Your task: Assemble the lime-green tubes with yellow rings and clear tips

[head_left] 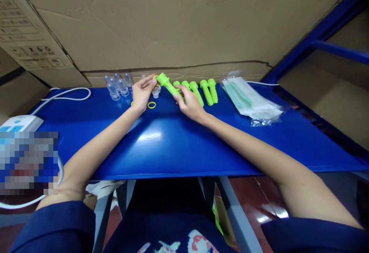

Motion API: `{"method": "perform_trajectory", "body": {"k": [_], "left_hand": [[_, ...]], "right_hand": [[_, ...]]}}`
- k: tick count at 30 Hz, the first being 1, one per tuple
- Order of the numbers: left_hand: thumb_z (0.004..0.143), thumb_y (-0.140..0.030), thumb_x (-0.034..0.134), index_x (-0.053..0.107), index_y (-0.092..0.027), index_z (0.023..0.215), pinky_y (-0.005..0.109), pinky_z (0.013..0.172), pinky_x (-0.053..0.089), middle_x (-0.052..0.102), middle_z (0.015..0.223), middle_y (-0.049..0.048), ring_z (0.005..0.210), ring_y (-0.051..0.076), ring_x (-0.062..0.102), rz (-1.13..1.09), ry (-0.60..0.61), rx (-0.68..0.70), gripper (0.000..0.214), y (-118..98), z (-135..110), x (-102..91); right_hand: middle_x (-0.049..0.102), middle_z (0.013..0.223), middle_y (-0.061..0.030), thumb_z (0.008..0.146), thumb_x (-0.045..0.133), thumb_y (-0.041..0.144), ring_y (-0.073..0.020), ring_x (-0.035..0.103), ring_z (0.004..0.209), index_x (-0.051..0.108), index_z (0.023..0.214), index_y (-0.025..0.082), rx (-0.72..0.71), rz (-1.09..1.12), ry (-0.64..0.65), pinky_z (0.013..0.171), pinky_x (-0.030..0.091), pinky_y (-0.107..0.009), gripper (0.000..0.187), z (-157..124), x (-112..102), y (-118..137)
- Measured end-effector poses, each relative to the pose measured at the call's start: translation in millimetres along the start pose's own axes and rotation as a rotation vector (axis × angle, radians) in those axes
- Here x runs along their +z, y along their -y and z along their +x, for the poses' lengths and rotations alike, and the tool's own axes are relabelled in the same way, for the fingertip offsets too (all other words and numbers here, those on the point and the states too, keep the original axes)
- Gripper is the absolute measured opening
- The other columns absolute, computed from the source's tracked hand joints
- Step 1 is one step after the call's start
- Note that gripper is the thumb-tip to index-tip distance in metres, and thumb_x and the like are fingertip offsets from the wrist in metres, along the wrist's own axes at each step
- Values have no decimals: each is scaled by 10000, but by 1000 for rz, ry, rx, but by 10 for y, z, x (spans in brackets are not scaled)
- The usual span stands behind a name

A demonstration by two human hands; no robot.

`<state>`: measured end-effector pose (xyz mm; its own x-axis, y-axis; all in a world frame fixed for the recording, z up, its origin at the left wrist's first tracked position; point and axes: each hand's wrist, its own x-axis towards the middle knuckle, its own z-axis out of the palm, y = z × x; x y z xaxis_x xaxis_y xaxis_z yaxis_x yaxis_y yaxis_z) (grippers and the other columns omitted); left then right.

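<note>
- In the head view, the left hand (140,95) holds a yellow ring (156,77) at its fingertips; the grip is closed on it.
- The right hand (190,103) is wrapped around the lower part of a bright green tube (170,86), its grip clamped there.
- The green tube is tilted, above the far part of the blue tabletop (173,141), its wide end up and toward the left hand; the held ring is just beside that end, and whether the two touch cannot be told.
- A loose ring (151,105) lies flat on the tabletop below the hands, near a small whitish piece (156,93) partly hidden by the left hand.
- Left of that hand stands a cluster of clear plastic pieces (114,93).
- More green tubes (205,92) lie behind and to the right of the right hand, some partly covered by it.
- Farther right are clear-wrapped packets (250,97).
- At the left edge sits a white power strip (24,123) with a white cable (72,89).
- Cardboard (184,26) rises behind the tabletop.
</note>
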<state>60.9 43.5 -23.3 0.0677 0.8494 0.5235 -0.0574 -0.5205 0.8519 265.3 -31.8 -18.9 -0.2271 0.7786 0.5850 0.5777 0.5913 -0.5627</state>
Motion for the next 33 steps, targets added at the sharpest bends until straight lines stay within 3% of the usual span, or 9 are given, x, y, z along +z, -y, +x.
{"method": "perform_trajectory", "body": {"k": [4, 7, 12, 19, 27, 33], "left_hand": [[693, -610, 826, 709, -185, 1114, 342, 921, 603, 784, 1011, 94, 992, 227, 758, -110, -106, -17, 610, 17, -23, -58], [717, -588, 820, 700, -197, 1081, 314, 893, 598, 779, 957, 72, 970, 208, 755, -67, -135, 19, 547, 20, -40, -109], [766, -620, 763, 670, -213, 1042, 279, 853, 589, 750, 872, 38, 907, 167, 745, -16, -141, 72, 501, 82, -51, -102], [805, -670, 690, 662, -206, 981, 300, 926, 569, 723, 959, 51, 1007, 179, 716, 40, -87, 158, 496, 95, -81, -60], [819, -647, 692, 625, -234, 1117, 359, 1005, 538, 676, 1102, 84, 1162, 231, 647, 99, 12, 245, 514, -154, -70, 100], [831, -639, 688, 613, -242, 1128, 361, 1011, 522, 663, 1087, 70, 1125, 207, 641, 103, 81, 237, 501, -48, 44, 208]], "right_hand": [[694, 920, -109, 996, 434, 565, -223, 679, 800, 594, 1205, 126, -3, 82, 13, 782, 556, -379, 512, 95, 173, 27], [670, 831, -60, 964, 479, 628, -162, 637, 641, 609, 1154, 140, 60, 204, -29, 629, 534, -306, 539, 13, 265, 42], [623, 758, -26, 937, 532, 615, -114, 568, 567, 628, 1069, 132, 70, 274, 3, 536, 460, -249, 509, -162, 314, 49], [608, 734, -11, 936, 537, 613, -100, 546, 550, 622, 1041, 146, 71, 270, -23, 491, 428, -226, 486, -182, 319, 109], [618, 727, 24, 885, 582, 687, -73, 531, 399, 519, 1065, 200, 180, 545, -72, 315, 383, -191, 523, -199, 314, 153], [687, 820, 20, 848, 649, 669, -83, 582, 420, 407, 1019, 243, 283, 730, 18, 331, 479, -191, 519, -139, 317, 125]]}}
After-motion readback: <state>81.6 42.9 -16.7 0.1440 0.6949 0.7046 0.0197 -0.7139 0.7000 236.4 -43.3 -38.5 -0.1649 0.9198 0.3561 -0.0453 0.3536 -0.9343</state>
